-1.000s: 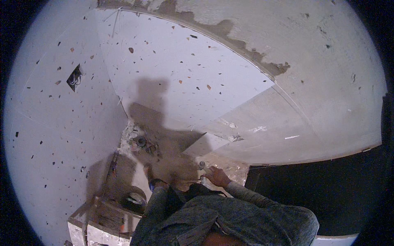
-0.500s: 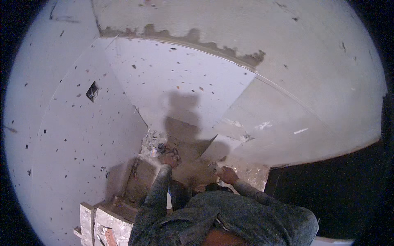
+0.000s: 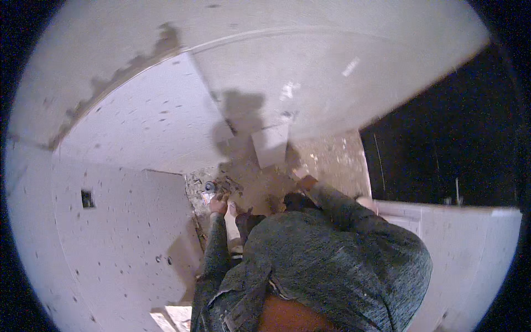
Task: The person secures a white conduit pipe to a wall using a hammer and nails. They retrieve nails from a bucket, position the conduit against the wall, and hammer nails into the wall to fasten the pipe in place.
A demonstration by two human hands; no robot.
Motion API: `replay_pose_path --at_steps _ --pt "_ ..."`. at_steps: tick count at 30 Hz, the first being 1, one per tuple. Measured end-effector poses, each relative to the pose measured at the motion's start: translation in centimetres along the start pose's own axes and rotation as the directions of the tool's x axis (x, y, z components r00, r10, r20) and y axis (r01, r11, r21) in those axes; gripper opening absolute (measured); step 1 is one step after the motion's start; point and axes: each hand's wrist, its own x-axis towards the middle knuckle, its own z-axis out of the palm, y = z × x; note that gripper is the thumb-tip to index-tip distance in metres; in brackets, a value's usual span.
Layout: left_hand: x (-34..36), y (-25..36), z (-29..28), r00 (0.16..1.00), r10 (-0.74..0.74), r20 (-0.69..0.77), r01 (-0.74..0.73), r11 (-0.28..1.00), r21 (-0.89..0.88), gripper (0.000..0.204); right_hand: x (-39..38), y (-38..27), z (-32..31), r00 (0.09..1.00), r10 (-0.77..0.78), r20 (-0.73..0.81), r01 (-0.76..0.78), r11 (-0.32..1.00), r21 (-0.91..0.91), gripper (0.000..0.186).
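My left hand (image 3: 219, 203) reaches down low over the rubble-strewn floor, and its fingers are too blurred to read. Just beyond it stand a small white container (image 3: 207, 197) and a dark round thing (image 3: 210, 186), which looks like a roll or a cup. Whether the hand touches the container I cannot tell. My right hand (image 3: 306, 182) is lowered on the other side of my body, its fingers closed around something pale and small that I cannot make out. Beyond the hands a light rectangular board (image 3: 271, 145) leans at the wall's foot.
A speckled pale wall (image 3: 127, 232) with a square dark hole (image 3: 87, 199) stands at left. Light panels (image 3: 149, 110) cover part of the far wall. At right is a large dark opening (image 3: 437, 138), with a low white wall (image 3: 464, 249) nearer me. A pale plank surface (image 3: 171, 318) shows at lower left.
My view has swung to the right, bringing more of the dark opening and the low white wall in. The left hand has drawn slightly back from the dark round thing.
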Motion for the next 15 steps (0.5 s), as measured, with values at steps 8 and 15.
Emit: replay_pose_path --at_steps 8,15 --pt "-3.5 -14.9 5.1 0.962 -0.1 0.255 -0.068 0.816 0.574 0.045 -2.2 7.3 3.9 0.976 0.218 -0.021 -0.135 0.676 0.725 0.015" --pt "-7.2 -16.5 0.1 0.936 -0.183 0.302 -0.024 0.821 0.571 0.047 -2.6 13.5 6.5 0.97 0.238 -0.048 -0.054 0.402 0.914 0.012"
